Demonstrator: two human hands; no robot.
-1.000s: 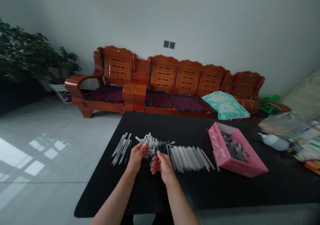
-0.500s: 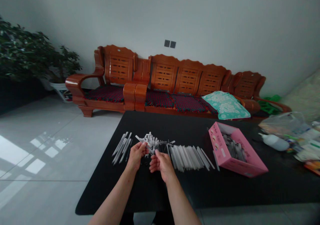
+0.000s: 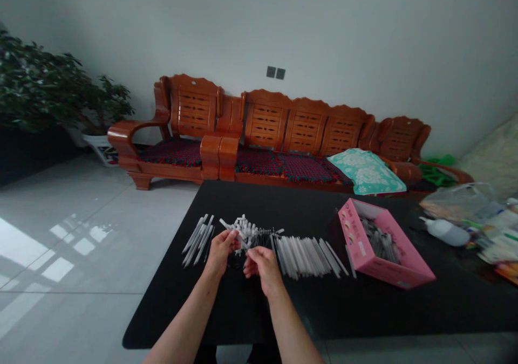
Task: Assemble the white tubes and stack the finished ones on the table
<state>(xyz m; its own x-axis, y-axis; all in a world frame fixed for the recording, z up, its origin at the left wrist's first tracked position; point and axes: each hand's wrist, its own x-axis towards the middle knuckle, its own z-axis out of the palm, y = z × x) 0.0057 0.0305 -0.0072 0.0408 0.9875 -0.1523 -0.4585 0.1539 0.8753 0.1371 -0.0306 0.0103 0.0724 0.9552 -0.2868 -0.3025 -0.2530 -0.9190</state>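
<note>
Although I was watching from far off, through the head camera alone, I could make out that a slim, pale, stick-shaped piece point(image 3: 243, 241) lay in the gap between the two hands, above the matt black rectangular bench point(image 3: 238, 310). Its long axis was what mattered to me: it seemed to slant from the upper left down to the lower right, pointing from one set of fingertips to the other, so neither hand was clearly nearer. My left hand point(image 3: 222, 247) gripped its upper end between thumb and forefinger. My right hand point(image 3: 262, 267) had its fingers curled and its thumb brought up to the forefinger at the lower end, but I could not tell whether it gripped the piece or merely touched it. Just beyond the hands sat a loose heap of short white plastic pieces point(image 3: 245, 225), with a cluster of thin dark rods point(image 3: 262, 240) at its right. Next to the right hand, a row of straight translucent white tubes point(image 3: 303, 256) lay side by side. Left of the left hand was a group of pale grey pen-like sticks point(image 3: 199, 241), and farther right stood an open pink cardboard box point(image 3: 394, 273) with grey pieces inside.
</note>
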